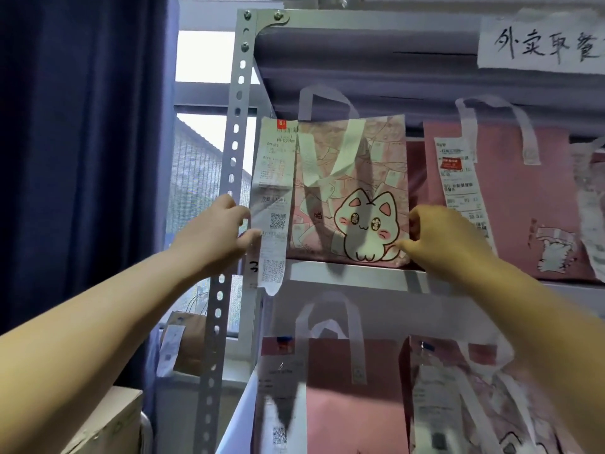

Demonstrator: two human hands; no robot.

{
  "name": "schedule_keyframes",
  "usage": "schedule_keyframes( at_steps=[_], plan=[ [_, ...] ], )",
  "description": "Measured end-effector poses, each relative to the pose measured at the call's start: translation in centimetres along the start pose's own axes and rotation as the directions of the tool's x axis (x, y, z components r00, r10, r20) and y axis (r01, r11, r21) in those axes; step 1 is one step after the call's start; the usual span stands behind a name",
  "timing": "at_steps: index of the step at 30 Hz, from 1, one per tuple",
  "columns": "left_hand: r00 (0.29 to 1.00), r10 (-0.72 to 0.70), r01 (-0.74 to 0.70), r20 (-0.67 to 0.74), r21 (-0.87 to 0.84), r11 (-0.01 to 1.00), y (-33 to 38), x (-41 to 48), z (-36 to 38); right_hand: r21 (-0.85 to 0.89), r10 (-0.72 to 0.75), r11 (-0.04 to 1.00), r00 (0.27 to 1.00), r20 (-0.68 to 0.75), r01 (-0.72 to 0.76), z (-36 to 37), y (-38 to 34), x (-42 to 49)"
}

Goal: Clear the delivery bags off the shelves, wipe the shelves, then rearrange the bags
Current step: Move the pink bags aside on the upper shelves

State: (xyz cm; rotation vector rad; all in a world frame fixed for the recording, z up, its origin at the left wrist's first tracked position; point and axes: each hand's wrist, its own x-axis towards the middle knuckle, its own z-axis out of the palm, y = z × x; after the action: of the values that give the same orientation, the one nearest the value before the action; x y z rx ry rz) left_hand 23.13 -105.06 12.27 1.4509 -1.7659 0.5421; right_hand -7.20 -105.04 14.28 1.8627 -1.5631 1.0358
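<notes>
- The left hand (219, 231) and right hand (438, 237) grip opposite sides of the cat bag (353, 191) on the shelf (343, 273).
- Its dangling receipt (275, 198) could snag on the shelf edge and tear.

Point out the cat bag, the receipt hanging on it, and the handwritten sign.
cat bag (368, 222), head view, on the printed cat's face.
receipt (276, 162), head view, on its printed upper half.
handwritten sign (537, 49), head view, on the white paper among the characters.
</notes>
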Motion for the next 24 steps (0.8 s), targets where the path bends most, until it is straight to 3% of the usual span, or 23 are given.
schedule_keyframes(
  at_steps=[5,15,18,24],
  plan=[
    [0.996,0.046,-0.05,-0.072,-0.051,0.997,-0.3,-0.6,0.0,0.102,-0.013,0.995,0.998,-0.069,0.021,0.0,0.4,-0.6],
    [0.997,-0.012,0.008,-0.082,-0.054,0.999,-0.2,-1.1,0.0,0.084,0.006,0.996,0.998,-0.067,-0.001,0.4,0.2,-0.8],
    [0.979,-0.033,0.016,-0.199,-0.088,0.996,-0.2,-1.6,-0.1,0.113,-0.001,0.993,0.993,-0.121,0.014,0.0,0.3,-1.1],
    [0.934,0.149,-0.175,-0.325,-0.052,0.983,2.9,-2.4,-1.1,0.127,-0.117,0.979,0.951,-0.285,0.159,-1.8,1.2,-2.4]
  ],
)
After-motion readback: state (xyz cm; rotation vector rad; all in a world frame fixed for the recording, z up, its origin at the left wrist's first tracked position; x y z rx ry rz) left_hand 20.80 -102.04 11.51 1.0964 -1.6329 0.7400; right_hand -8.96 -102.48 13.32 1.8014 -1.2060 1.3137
